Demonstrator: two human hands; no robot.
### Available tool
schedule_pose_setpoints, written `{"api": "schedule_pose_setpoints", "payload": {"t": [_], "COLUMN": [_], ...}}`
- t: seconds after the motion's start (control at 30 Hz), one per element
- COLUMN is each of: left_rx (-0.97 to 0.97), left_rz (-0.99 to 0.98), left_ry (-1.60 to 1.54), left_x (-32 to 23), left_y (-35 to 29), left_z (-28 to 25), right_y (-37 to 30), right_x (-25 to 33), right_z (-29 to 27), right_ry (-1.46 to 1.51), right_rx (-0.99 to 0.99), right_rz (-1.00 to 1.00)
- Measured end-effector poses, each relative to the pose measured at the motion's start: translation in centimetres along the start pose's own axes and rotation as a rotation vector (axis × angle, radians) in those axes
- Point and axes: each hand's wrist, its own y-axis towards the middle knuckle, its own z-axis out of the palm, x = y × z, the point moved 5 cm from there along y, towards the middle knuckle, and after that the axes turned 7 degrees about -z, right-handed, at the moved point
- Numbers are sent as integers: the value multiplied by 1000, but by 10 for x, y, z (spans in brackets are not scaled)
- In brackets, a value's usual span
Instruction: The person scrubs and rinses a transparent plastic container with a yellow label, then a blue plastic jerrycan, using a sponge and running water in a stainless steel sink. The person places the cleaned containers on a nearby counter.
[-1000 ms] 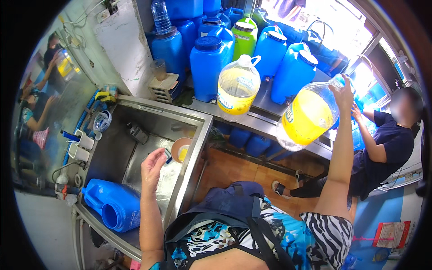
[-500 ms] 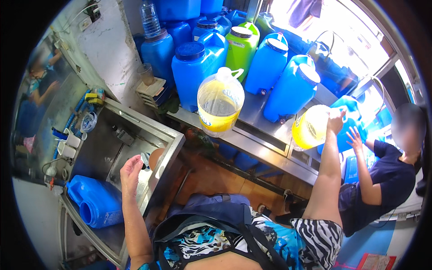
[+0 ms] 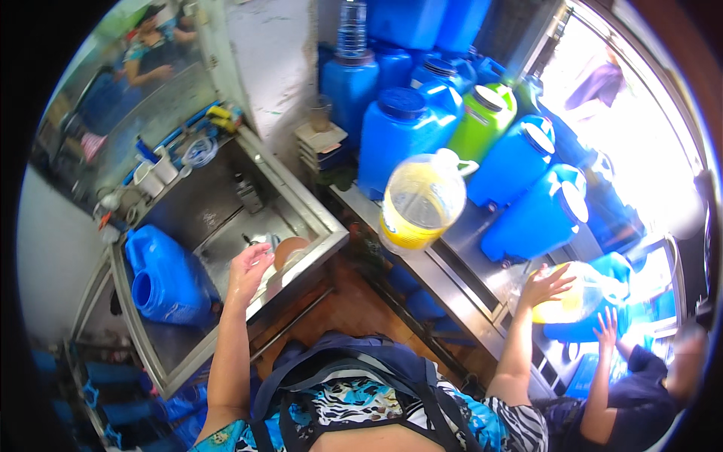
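My left hand (image 3: pixel 250 273) is raised over the steel sink (image 3: pixel 218 260), its fingers loosely bent and thumb apart, with nothing visible in it. Beside its fingertips is a round reddish-brown thing (image 3: pixel 290 250); a small dark object in the sink is partly hidden by the hand. My right hand (image 3: pixel 544 288) has its fingers spread over the side of a clear jug with a yellow label (image 3: pixel 568 300); whether it touches the jug I cannot tell. A co-worker's hand (image 3: pixel 605 328) is raised close to that jug. A similar jug (image 3: pixel 423 200) stands upright on the metal counter's edge.
Several blue containers (image 3: pixel 403 139) and a green one (image 3: pixel 483 120) stand along the counter (image 3: pixel 452 286). An uncapped blue container (image 3: pixel 169 279) lies tilted in the sink's left part. A co-worker in dark clothing (image 3: pixel 633 403) is at the right.
The view has turned, shifting the scene. My right hand has let go of the jug's handle and spread its fingers. The small object at my left fingertips no longer shows in that hand.
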Motion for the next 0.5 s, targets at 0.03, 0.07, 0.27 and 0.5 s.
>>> {"api": "schedule_pose_setpoints", "payload": {"t": [0.03, 0.07, 0.27, 0.5], "left_rx": [4, -6, -97, -298], "left_rz": [-9, -9, 28, 70], "left_ry": [-39, -30, 183, 319], "left_x": [3, 5, -5, -6], "left_y": [-1, -1, -13, -57], "left_z": [-4, -9, -52, -166], "right_y": [-13, -23, -29, 26], "right_x": [31, 68, 269, 336], "right_z": [-2, -11, -77, -32], "right_ry": [90, 199, 634, 759], "right_rx": [15, -52, -115, 393], "right_rz": [-27, -143, -521, -92]}}
